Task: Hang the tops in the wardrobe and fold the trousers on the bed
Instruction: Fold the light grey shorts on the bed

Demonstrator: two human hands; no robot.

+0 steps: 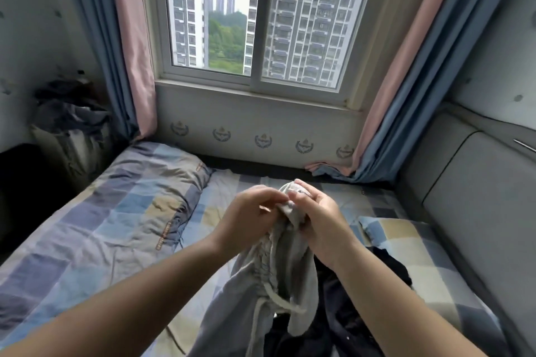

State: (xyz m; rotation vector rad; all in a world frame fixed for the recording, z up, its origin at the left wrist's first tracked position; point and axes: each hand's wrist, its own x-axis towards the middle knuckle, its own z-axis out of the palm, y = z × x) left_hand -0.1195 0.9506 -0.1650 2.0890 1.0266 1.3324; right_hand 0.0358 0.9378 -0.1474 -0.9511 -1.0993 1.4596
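Both hands meet at the centre of the frame, lifted above the bed point(110, 229). The left hand point(249, 219) and the right hand point(319, 217) each pinch the bunched top edge of a pair of grey drawstring trousers point(278, 266), fingers curled into the cloth. The gathered waistband and a pale cord hang down between the forearms toward the lower centre of the frame, the legs trailing to the bottom edge.

Under and just right of the grey cloth, at lower centre-right, lies a heap of dark clothing point(348, 313) on the checked sheet. A checked pillow point(156, 182) rests at centre left, and a second checked pillow point(406, 243) lies at right, beside the grey padded headboard point(475, 211).

The window point(258, 17) fills the upper middle, with pink-and-blue curtains point(412, 75) on either side. A basket piled with dark laundry point(69, 124) stands at the left edge.
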